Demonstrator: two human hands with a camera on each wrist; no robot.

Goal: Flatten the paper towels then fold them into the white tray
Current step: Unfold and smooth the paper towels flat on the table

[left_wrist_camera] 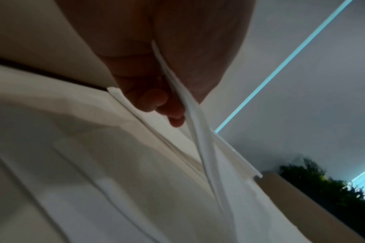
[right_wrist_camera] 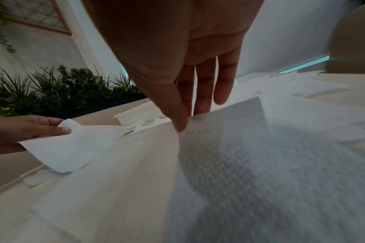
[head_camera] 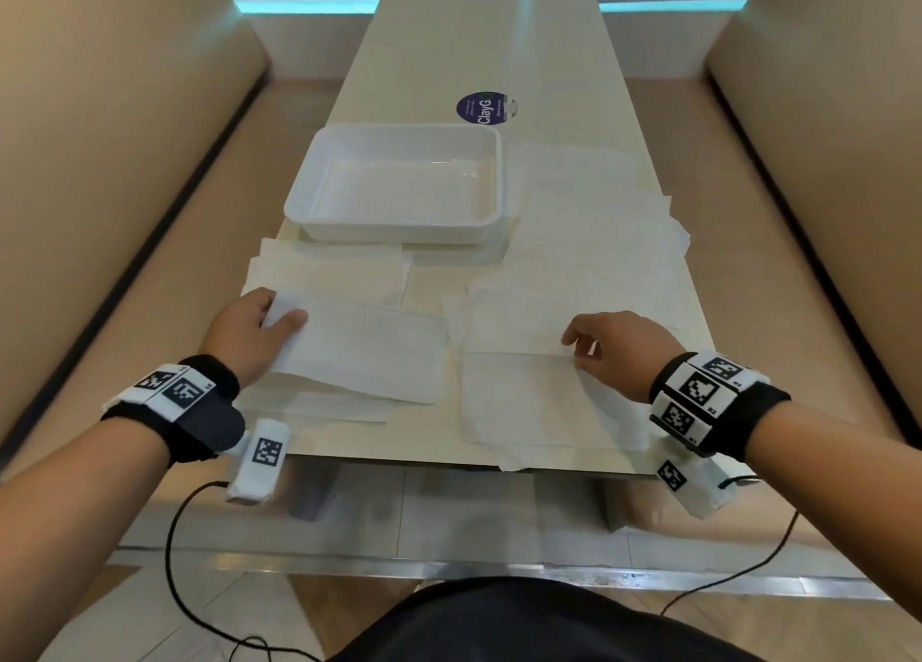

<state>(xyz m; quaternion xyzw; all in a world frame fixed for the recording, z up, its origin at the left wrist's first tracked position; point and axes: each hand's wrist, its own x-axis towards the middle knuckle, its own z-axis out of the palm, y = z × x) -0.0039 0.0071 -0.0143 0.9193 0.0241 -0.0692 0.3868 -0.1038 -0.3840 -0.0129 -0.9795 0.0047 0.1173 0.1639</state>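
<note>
My left hand (head_camera: 249,329) pinches a folded paper towel (head_camera: 359,352); my right hand (head_camera: 616,347) pinches a sheet (head_camera: 519,397) by its edge. White tray (head_camera: 399,130) sits mid-table (head_camera: 474,38), beyond them.

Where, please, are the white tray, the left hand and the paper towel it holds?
white tray (head_camera: 394,232): head view, on its near wall.
left hand (head_camera: 239,334): head view, on the back of the hand.
paper towel (head_camera: 369,347): head view, middle of the sheet the left hand pinches.

I get a bright, even head view, bowed at the edges, cyan light strip (head_camera: 304,5) glowing beyond. Wrist views are dim and blurred, left hand (left_wrist_camera: 156,57) and right hand (right_wrist_camera: 177,41) backlit.
</note>
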